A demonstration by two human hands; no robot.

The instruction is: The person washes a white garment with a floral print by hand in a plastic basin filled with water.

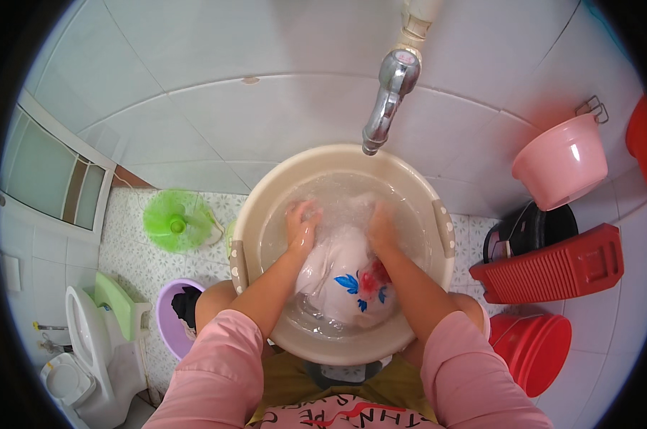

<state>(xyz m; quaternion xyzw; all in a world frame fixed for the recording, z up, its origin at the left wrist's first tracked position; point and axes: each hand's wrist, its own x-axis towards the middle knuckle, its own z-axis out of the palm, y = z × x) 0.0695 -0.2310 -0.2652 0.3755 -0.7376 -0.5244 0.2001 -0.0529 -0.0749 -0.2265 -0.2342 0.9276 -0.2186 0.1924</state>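
Observation:
A large beige plastic basin [343, 351] of soapy water stands before me, between my legs. White cloth [323, 263] with a red flower and blue leaves printed on it lies in the water, partly under the surface. My left hand [303, 225] is at the cloth's left edge, its wet fingers bent and partly in the suds. On the other side, my right hand [381, 228] reaches into the cloudy water against the cloth, its fingers blurred. Whether either hand grips the fabric is hidden by water and foam. A chrome tap [390, 102] hangs over the basin's far rim.
To the right are a pink pot [565, 161] on a wall hook, a black bucket [562, 222], a red plastic washboard [548, 268] and a red bucket [543, 348]. Leftward are a green fan [177, 222], a purple basin [165, 316] holding dark cloth, and a white toilet [87, 327].

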